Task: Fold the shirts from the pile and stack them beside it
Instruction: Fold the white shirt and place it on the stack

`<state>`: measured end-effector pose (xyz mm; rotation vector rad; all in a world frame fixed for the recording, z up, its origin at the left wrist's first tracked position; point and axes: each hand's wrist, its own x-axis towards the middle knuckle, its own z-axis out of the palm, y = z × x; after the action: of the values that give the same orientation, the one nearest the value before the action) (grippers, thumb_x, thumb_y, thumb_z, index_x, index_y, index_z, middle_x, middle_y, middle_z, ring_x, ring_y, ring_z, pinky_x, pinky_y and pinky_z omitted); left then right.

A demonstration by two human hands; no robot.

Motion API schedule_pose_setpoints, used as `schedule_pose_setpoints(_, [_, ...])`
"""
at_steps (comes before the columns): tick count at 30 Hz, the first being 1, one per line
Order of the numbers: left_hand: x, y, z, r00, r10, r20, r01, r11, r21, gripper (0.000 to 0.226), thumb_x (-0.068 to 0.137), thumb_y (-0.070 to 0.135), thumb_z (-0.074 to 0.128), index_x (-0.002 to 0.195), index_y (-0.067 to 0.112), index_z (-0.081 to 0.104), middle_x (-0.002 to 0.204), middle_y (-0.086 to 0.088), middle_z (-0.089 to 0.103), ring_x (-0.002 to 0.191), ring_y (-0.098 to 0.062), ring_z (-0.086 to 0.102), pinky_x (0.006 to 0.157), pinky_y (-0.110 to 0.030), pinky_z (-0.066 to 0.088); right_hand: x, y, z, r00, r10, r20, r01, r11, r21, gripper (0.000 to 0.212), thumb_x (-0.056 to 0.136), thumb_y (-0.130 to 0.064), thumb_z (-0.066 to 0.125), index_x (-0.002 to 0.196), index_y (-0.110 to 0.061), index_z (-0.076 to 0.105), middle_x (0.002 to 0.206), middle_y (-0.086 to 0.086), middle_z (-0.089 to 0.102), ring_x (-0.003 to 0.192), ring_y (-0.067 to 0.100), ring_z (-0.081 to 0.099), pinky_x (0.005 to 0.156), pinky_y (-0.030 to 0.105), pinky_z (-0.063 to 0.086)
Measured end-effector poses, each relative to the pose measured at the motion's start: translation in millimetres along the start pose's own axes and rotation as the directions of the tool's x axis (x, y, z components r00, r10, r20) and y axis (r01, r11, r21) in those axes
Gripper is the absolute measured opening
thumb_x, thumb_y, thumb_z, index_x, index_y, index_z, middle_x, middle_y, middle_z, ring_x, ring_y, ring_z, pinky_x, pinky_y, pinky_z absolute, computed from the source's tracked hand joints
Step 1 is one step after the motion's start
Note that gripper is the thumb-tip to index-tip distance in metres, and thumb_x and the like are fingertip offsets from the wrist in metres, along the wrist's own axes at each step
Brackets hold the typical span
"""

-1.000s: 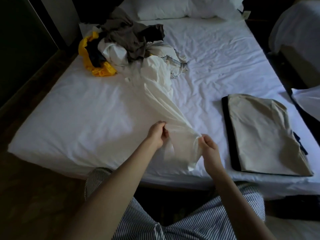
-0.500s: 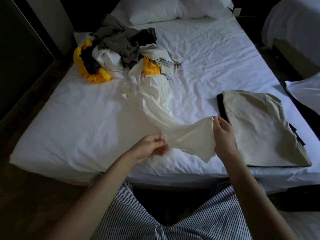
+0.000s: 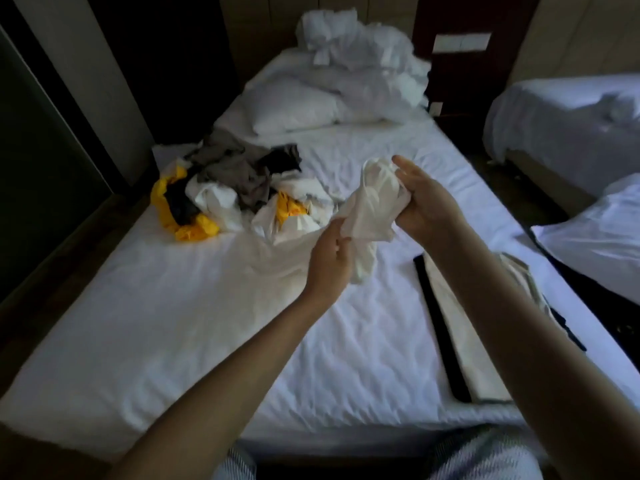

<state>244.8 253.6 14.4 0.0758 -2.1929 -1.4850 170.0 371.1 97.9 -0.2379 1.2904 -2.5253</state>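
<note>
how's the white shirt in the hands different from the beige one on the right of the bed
The white shirt is bunched and crumpled; the beige shirt is folded flat. The white shirt is gripped above the bed by the left hand and right hand; the beige shirt lies on it, touched by neither. Both are light-coloured.

Matt, creased cloth: white shirt (image 3: 372, 206), bed sheet (image 3: 194, 317), clothes pile (image 3: 228, 188).

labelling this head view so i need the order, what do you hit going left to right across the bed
pile of unfolded clothes → left hand → white shirt, held by both hands → right hand → folded stack
</note>
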Motion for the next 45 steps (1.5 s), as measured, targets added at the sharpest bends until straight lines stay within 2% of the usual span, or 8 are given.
schedule_pose_setpoints(15, [135.5, 123.2, -117.8, 0.799, 0.506, -0.325, -0.352, 0.832, 0.43, 0.023, 0.099, 0.016, 0.036, 0.1, 0.007, 0.058, 0.084, -0.001, 0.056, 0.077, -0.016, 0.053, 0.064, -0.029, 0.039, 35.1, -109.8, 4.6, 0.983, -0.118, -0.142, 0.1, 0.987, -0.128, 0.028, 0.099, 0.001, 0.035, 0.122, 0.004, 0.051, 0.112, 0.013, 0.057, 0.09, 0.014, 0.057, 0.06, 0.018, 0.053])
schedule_pose_setpoints(20, [147.1, 102.0, -126.5, 0.999, 0.05, 0.003, -0.035, 0.645, 0.763, 0.025, 0.099, 0.021, 0.036, 0.093, 0.006, 0.055, 0.089, -0.015, 0.055, 0.087, -0.032, 0.057, 0.065, -0.033, 0.035, 17.2, -110.1, 28.3, 0.991, -0.039, -0.13, 0.033, 0.998, -0.049, 0.013, 0.096, 0.0, 0.042, 0.099, -0.001, 0.055, 0.063, 0.006, 0.07, 0.06, 0.013, 0.069, 0.055, 0.023, 0.056])
schedule_pose_setpoints(23, [138.7, 85.1, -119.1, 0.964, -0.187, 0.189, 0.016, 0.749, 0.662, 0.032, 0.09, 0.026, 0.059, 0.12, 0.016, 0.051, 0.109, -0.008, 0.053, 0.1, -0.025, 0.055, 0.079, -0.031, 0.043, 10.4, -91.5, 34.9, 0.994, 0.077, -0.073, -0.085, 0.988, -0.129, 0.023, 0.096, -0.013, 0.041, 0.115, -0.004, 0.052, 0.102, 0.013, 0.069, 0.09, 0.023, 0.066, 0.073, 0.034, 0.055])
schedule_pose_setpoints(27, [115.5, 68.6, -87.0, 0.822, -0.143, 0.551, 0.091, 0.988, 0.121, 0.058, 0.079, 0.023, 0.076, 0.125, 0.038, 0.043, 0.119, 0.003, 0.051, 0.105, -0.001, 0.056, 0.086, -0.021, 0.05, 1.9, -60.3, 48.4, 0.979, 0.193, 0.069, -0.178, 0.968, -0.176, 0.017, 0.097, -0.016, 0.039, 0.096, -0.007, 0.054, 0.099, 0.011, 0.062, 0.089, 0.022, 0.061, 0.082, 0.034, 0.05])
schedule_pose_setpoints(33, [110.3, 21.5, -73.6, 0.884, -0.031, 0.467, -0.142, 0.932, 0.333, 0.035, 0.083, 0.017, 0.068, 0.117, 0.015, 0.057, 0.099, 0.004, 0.061, 0.09, -0.007, 0.055, 0.077, -0.018, 0.042, 6.0, -50.4, 41.5, 0.995, 0.098, -0.013, -0.099, 0.986, -0.135, 0.016, 0.098, -0.011, 0.041, 0.108, -0.003, 0.051, 0.134, 0.019, 0.047, 0.123, 0.029, 0.05, 0.092, 0.032, 0.049])
schedule_pose_setpoints(37, [83.1, -10.0, -58.0, 0.855, -0.145, 0.498, -0.005, 0.958, 0.287, 0.036, 0.081, 0.02, 0.064, 0.114, 0.006, 0.06, 0.093, -0.002, 0.061, 0.083, -0.005, 0.057, 0.08, -0.026, 0.044, 2.2, -42.4, 7.5, 0.988, 0.067, -0.139, -0.102, 0.958, -0.269, 0.015, 0.098, -0.012, 0.042, 0.089, -0.007, 0.053, 0.097, 0.013, 0.055, 0.088, 0.023, 0.059, 0.083, 0.032, 0.051])
schedule_pose_setpoints(41, [68.6, -9.4, -12.0, 0.883, -0.061, 0.466, -0.046, 0.976, 0.215, 0.023, 0.09, -0.004, 0.055, 0.112, -0.003, 0.063, 0.11, -0.021, 0.065, 0.087, -0.01, 0.057, 0.079, -0.023, 0.046, 3.8, -10.7, -43.0, 0.949, 0.057, -0.31, -0.286, 0.569, -0.771, 0.017, 0.095, -0.015, 0.045, 0.086, -0.005, 0.054, 0.088, 0.015, 0.054, 0.069, 0.021, 0.052, 0.061, 0.024, 0.04])
schedule_pose_setpoints(45, [44.5, 4.5, 20.6, 0.541, -0.09, 0.836, -0.015, 0.993, 0.116, 0.036, 0.092, -0.007, 0.051, 0.124, 0.007, 0.052, 0.124, -0.014, 0.061, 0.095, 0.003, 0.061, 0.088, -0.017, 0.046, 5.9, 13.3, -83.9, 0.934, 0.163, -0.318, -0.316, -0.04, -0.948, 0.036, 0.096, -0.018, 0.045, 0.122, 0.005, 0.053, 0.112, 0.02, 0.058, 0.105, 0.034, 0.056, 0.07, 0.027, 0.038])
